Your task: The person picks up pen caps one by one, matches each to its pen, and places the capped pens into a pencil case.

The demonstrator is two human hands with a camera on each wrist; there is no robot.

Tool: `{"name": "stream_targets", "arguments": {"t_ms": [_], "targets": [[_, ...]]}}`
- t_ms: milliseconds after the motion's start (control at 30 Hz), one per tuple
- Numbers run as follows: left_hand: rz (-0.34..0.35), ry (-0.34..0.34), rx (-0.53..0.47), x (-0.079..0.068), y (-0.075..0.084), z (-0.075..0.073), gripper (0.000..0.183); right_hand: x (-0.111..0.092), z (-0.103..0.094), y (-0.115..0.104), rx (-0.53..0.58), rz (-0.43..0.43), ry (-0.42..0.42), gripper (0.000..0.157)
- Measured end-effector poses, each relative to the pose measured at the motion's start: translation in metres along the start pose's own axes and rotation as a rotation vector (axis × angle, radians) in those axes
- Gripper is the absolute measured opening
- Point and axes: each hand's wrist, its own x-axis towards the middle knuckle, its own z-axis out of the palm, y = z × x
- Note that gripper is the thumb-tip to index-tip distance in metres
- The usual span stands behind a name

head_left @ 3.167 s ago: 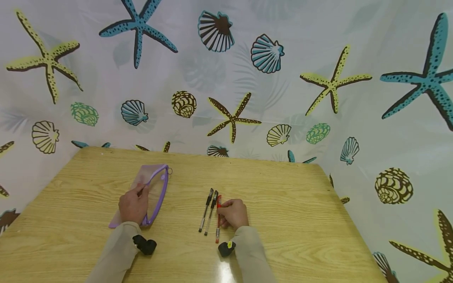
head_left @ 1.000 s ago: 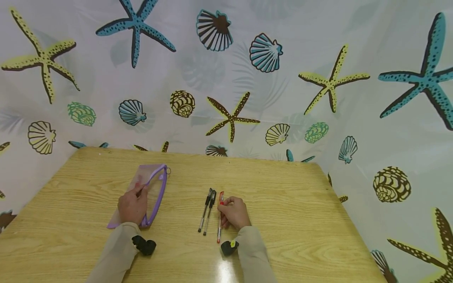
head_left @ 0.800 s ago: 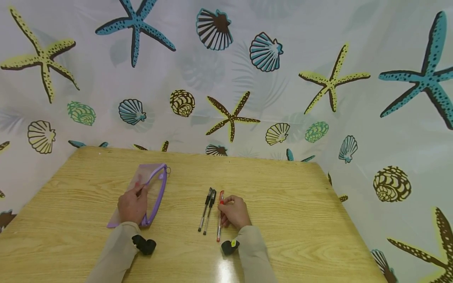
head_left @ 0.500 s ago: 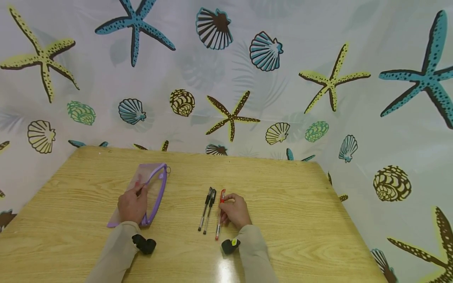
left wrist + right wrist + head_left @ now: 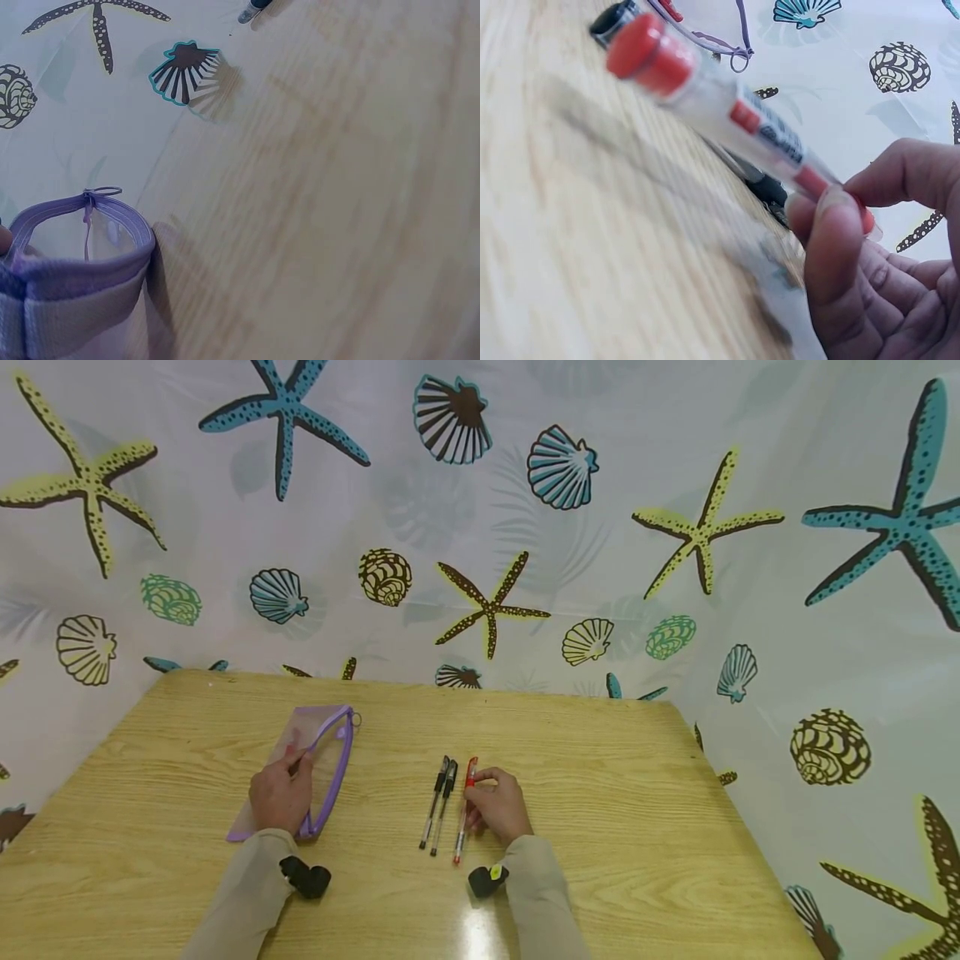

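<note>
My left hand [image 5: 281,795] grips the open edge of a see-through pouch with a purple zipper [image 5: 335,791], lying at the left of the table. The zipper gapes, and a ring pull [image 5: 105,191] hangs at its far end in the left wrist view. A small red thing [image 5: 671,9] shows in the pouch. Between thumb and fingertips my right hand [image 5: 501,806] pinches a red gel pen [image 5: 727,120], cap end away from me; its shadow lies apart from it on the wood. Two black gel pens [image 5: 430,817] lie side by side just left of it.
The wooden table [image 5: 645,827] reaches back to a white curtain [image 5: 480,518] printed with shells and starfish, which also closes off the right side. Both wrists wear small black cameras [image 5: 307,878].
The red pen has come away from beside the black pens, a little to the right and forward, its near end swinging left. My left hand keeps its hold on the pouch.
</note>
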Motion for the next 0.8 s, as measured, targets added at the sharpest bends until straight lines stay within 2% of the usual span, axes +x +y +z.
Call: {"name": "stream_targets", "arguments": {"t_ms": [300, 467, 700, 800], "targets": [[-0.008, -0.006, 0.007, -0.001, 0.002, -0.002, 0.032, 0.0, 0.004, -0.001, 0.076, -0.025, -0.027, 0.031], [-0.004, -0.01, 0.003, -0.001, 0.002, -0.002, 0.032, 0.001, 0.008, -0.001, 0.087, -0.051, -0.036, 0.031], [0.011, 0.021, 0.001, -0.001, 0.002, 0.0, 0.03, 0.005, 0.012, 0.0, 0.102, -0.068, -0.077, 0.031], [0.007, 0.015, 0.003, -0.002, 0.003, 0.0, 0.032, 0.002, 0.013, -0.007, 0.098, -0.084, -0.105, 0.032]]}}
